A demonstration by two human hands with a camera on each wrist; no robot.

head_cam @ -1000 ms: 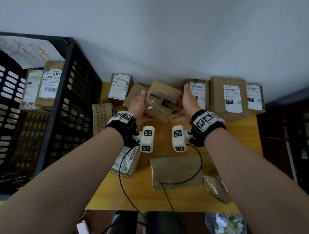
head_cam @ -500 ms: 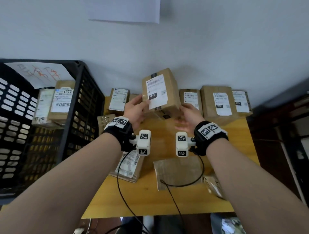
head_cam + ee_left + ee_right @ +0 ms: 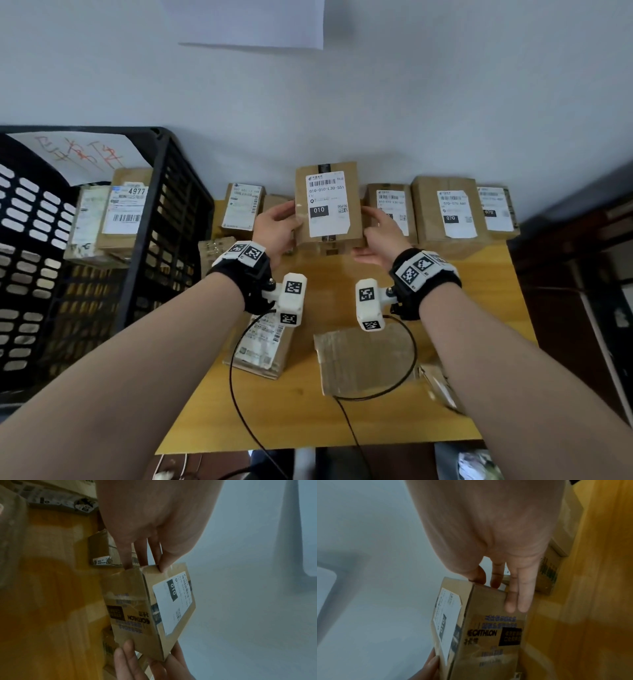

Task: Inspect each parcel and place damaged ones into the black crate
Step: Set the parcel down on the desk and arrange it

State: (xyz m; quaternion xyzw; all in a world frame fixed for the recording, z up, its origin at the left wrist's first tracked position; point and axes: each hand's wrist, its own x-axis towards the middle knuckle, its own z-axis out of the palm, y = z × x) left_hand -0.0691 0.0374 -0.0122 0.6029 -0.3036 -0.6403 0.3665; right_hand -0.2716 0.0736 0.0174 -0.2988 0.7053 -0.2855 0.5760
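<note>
A brown cardboard parcel with a white "010" label is held up above the back of the yellow table, label side facing me. My left hand grips its left side, thumb on the front and fingers behind. My right hand grips its right side the same way. The left wrist view shows the parcel from the side, with printed tape on its lower face; the right wrist view shows the parcel likewise. The black crate stands at the left and holds parcels.
More labelled parcels line the wall at the back of the table. A flat parcel and a flattened cardboard piece lie near the front, with a crumpled plastic bag at the right. Dark furniture borders the right side.
Both hands lifted the parcel off the table and turned it, so the labelled face now points at me and stands upright. My head view tilted up.
</note>
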